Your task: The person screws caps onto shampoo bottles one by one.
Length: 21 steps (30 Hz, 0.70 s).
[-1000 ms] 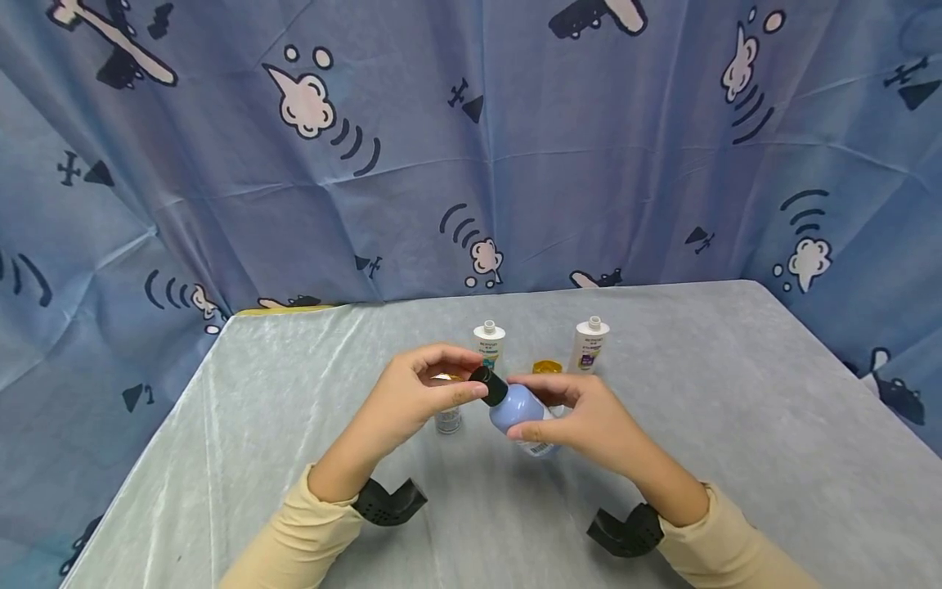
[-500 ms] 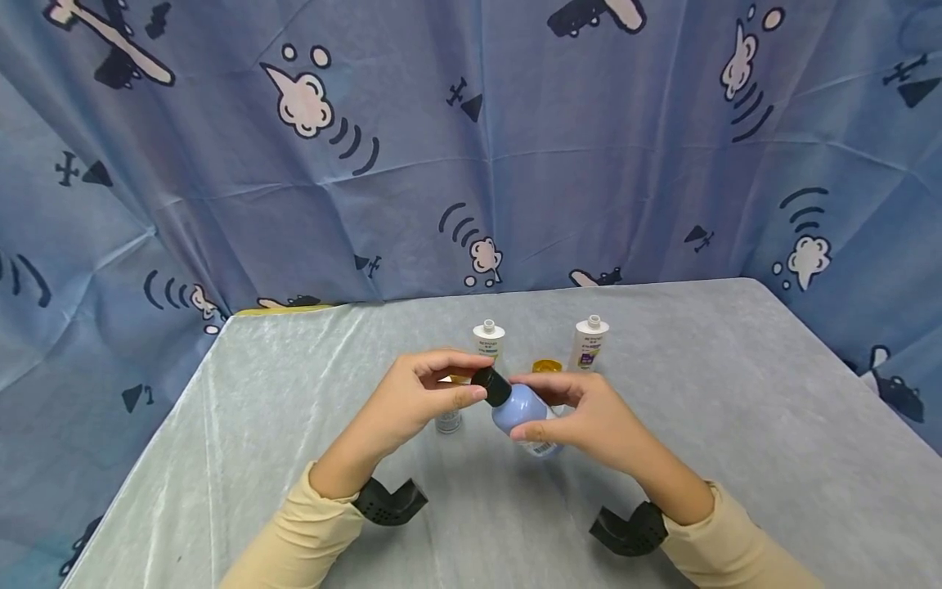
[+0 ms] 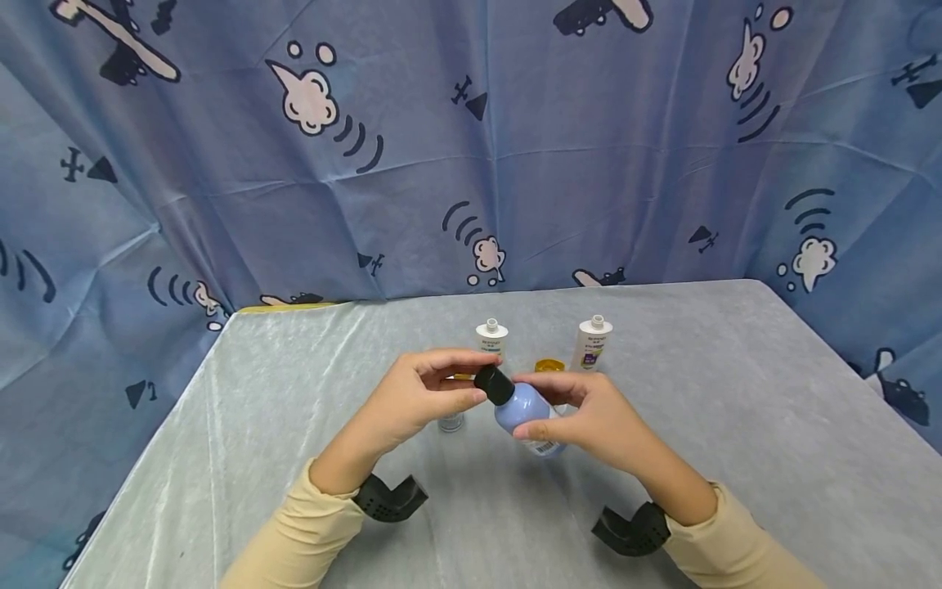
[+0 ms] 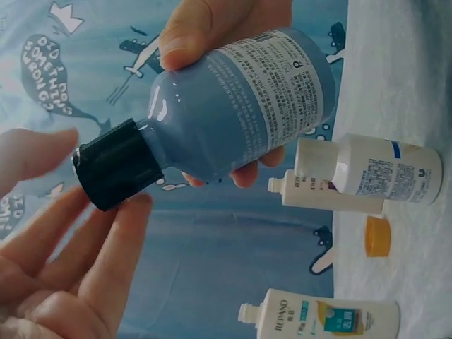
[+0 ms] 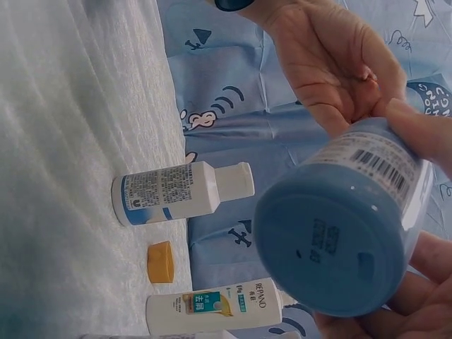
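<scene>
A lavender-blue bottle (image 3: 521, 407) with a black cap (image 3: 494, 384) is held tilted above the table, its cap up and to the left. My right hand (image 3: 589, 417) grips the bottle's body, thumb in front and fingers behind. My left hand (image 3: 423, 398) pinches the black cap between thumb and fingers. A strip of the bottle's neck shows below the cap (image 4: 116, 164) in the left wrist view. The bottle's flat base (image 5: 328, 240) faces the right wrist camera, with small dark print on it.
Behind the hands stand two white, uncapped bottles, one left (image 3: 491, 337) and one right (image 3: 591, 343). A white-capped bottle (image 4: 388, 168) and an orange-yellow cap (image 4: 378, 236) are also on the pale cloth (image 3: 243, 458). A blue printed curtain (image 3: 412, 164) hangs behind the table.
Both hands and the bottle have shifted very slightly to the right. My left fingertips have moved a little further over the cap. The grip on the bottle stays the same.
</scene>
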Available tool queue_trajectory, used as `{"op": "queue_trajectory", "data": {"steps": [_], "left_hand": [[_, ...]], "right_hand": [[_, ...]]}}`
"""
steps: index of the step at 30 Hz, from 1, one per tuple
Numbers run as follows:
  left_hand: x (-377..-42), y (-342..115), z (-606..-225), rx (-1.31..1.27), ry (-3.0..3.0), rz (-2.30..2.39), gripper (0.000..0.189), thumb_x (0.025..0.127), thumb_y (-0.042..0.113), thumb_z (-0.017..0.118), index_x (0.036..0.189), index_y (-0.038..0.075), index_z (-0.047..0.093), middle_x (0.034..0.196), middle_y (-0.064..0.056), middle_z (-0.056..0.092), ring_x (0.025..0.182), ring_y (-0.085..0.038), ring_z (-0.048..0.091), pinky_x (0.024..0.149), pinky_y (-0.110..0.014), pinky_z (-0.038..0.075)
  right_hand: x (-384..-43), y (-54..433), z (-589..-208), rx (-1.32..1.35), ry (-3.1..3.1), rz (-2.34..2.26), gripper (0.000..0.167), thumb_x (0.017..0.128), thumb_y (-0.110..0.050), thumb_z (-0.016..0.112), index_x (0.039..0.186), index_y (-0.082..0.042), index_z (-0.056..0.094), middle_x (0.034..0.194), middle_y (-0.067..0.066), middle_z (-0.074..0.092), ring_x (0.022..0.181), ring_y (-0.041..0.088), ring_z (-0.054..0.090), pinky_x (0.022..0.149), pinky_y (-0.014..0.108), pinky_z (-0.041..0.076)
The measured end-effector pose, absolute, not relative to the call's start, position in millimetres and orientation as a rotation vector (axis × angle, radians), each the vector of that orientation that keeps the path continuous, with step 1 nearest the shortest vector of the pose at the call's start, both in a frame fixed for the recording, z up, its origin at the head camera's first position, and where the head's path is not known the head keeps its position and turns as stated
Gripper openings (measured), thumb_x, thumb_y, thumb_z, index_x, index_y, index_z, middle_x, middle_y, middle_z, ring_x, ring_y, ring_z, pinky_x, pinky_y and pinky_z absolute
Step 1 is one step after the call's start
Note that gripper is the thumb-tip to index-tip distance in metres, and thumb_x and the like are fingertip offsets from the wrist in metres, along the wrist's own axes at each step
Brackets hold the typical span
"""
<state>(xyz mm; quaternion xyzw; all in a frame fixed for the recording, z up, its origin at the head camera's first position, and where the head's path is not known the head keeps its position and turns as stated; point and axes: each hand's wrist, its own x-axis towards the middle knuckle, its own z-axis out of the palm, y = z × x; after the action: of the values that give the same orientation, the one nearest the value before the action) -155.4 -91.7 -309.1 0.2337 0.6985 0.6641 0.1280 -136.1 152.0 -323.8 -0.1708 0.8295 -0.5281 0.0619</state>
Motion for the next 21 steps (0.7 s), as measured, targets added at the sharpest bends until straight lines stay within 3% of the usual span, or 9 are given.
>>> {"op": "queue_trajectory", "data": {"steps": [4, 11, 21], "left_hand": [[-155.0, -92.5, -306.6, 0.574, 2.086, 1.944, 0.045, 0.085, 0.008, 0.078, 0.127, 0.006, 0.066, 0.129, -0.012, 0.067, 0.115, -0.021, 0.067, 0.097, -0.031, 0.055], [-155.6, -89.9, -307.6, 0.464, 2.209, 1.886, 0.029, 0.084, 0.016, 0.08, 0.111, 0.009, 0.075, 0.107, -0.004, 0.076, 0.093, -0.014, 0.071, 0.084, -0.029, 0.056], [-155.3, -90.4, -308.0, 0.514, 2.167, 1.891, 0.031, 0.085, 0.012, 0.078, 0.115, 0.008, 0.074, 0.112, -0.007, 0.075, 0.097, -0.015, 0.071, 0.085, -0.026, 0.057]], "right_hand": [[-136.3, 151.7, -323.1, -0.499, 2.519, -1.584, 0.053, 0.076, -0.027, 0.088, 0.123, -0.009, 0.071, 0.113, 0.01, 0.072, 0.099, 0.021, 0.065, 0.077, 0.03, 0.056], [-136.7, 151.8, -324.0, -0.491, 2.528, -1.572, 0.054, 0.076, -0.028, 0.088, 0.124, -0.009, 0.07, 0.114, 0.01, 0.072, 0.099, 0.021, 0.065, 0.077, 0.029, 0.056], [-136.4, 152.8, -322.7, -0.484, 2.516, -1.579, 0.054, 0.075, -0.027, 0.088, 0.123, -0.01, 0.07, 0.114, 0.01, 0.072, 0.1, 0.021, 0.065, 0.076, 0.029, 0.056]]}}
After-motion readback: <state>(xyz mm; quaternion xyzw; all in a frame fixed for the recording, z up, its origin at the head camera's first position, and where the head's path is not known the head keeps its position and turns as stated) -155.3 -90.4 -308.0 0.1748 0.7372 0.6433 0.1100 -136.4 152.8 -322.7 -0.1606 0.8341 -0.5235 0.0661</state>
